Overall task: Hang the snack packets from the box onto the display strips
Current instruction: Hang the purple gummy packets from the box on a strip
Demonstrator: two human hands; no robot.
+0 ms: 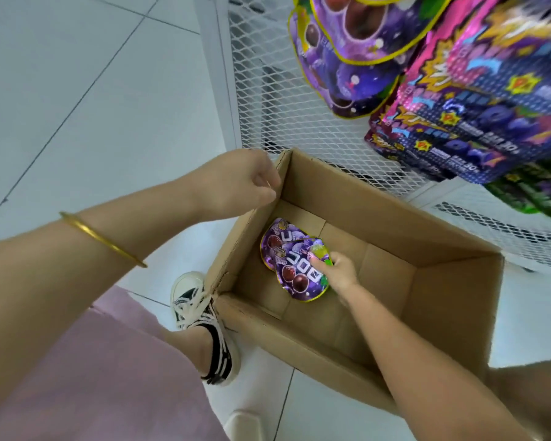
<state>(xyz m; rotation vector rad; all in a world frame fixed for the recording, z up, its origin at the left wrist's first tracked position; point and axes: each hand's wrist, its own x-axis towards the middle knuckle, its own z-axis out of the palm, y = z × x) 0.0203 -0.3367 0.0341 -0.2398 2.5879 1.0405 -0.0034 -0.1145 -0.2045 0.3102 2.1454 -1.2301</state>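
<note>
Your right hand reaches into the cardboard box, its fingers curled on the topmost of the purple snack packets lying on the box's bottom. Your left hand pinches the box's far left corner. Just beyond, hanging packets crowd the white mesh rack.

Shop — hanging snack packets, mesh rack

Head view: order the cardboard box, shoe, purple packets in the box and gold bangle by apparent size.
1. cardboard box
2. shoe and purple packets look alike; unranked
3. gold bangle, though nearest the camera
</note>
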